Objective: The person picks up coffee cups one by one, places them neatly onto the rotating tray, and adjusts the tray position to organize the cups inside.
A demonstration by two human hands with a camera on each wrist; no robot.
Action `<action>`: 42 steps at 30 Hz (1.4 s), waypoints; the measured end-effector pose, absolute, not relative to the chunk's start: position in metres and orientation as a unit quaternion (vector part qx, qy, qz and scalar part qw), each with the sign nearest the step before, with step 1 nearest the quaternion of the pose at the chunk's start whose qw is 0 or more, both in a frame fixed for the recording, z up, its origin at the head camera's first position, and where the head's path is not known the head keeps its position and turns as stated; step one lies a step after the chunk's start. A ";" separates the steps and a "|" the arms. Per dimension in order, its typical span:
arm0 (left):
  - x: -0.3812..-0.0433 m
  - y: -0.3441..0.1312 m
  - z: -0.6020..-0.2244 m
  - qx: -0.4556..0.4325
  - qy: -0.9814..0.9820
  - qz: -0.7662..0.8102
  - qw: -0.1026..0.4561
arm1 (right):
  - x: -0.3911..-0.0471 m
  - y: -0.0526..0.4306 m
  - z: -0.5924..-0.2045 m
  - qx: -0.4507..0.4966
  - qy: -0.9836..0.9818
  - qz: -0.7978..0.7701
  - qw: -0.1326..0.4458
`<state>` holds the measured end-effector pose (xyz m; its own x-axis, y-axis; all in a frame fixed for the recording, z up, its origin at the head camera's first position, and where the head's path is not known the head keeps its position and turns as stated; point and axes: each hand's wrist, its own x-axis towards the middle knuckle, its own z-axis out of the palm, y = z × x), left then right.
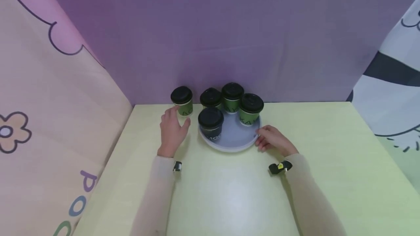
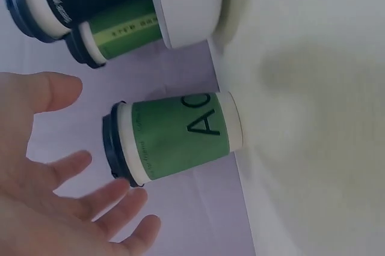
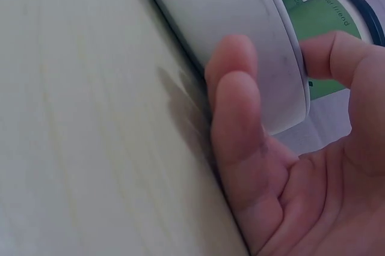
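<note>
A round white tray point(image 1: 234, 139) carries a dark cup point(image 1: 211, 128) and several green paper cups with black lids, such as the green cup point(image 1: 249, 114) at its right. My right hand point(image 1: 272, 139) holds the tray's right edge; in the right wrist view the thumb point(image 3: 328, 57) lies over the rim and the fingers point(image 3: 237, 118) curl against the outer wall. Left of the tray, a green paper cup point(image 1: 185, 106) with a black lid stands on the table. My left hand point(image 1: 172, 130) is spread beside this cup point(image 2: 180, 136), fingers loosely bent, thumb apart; whether a fingertip touches the lid I cannot tell.
The pale yellow table point(image 1: 226, 192) ends at a purple cloth backdrop point(image 1: 210, 39) right behind the cups. Printed cloth panels stand at the left point(image 1: 49, 101) and right. A dark wrist camera point(image 1: 280, 166) sits on the right sleeve.
</note>
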<state>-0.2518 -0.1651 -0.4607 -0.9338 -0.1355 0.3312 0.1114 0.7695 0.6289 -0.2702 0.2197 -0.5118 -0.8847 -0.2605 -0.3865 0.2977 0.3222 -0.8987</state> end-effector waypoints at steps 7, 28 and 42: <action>-0.279 -0.172 -0.448 0.016 -0.933 -0.315 0.172 | -0.268 0.219 -0.509 -0.003 0.778 -0.572 0.258; -0.346 -0.197 -0.454 -0.030 -0.957 -0.271 0.103 | -0.287 0.221 -0.512 0.049 0.754 -0.610 0.238; -0.357 -0.197 -0.453 -0.027 -0.962 -0.262 0.075 | -0.302 0.221 -0.513 0.046 0.774 -0.591 0.223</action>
<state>-0.3573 -0.1966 -0.4527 -0.9874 0.0120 0.1575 0.0901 0.8615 0.4996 -0.3022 0.2207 -0.5130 -0.8959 -0.1931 -0.4001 0.3352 0.2973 -0.8940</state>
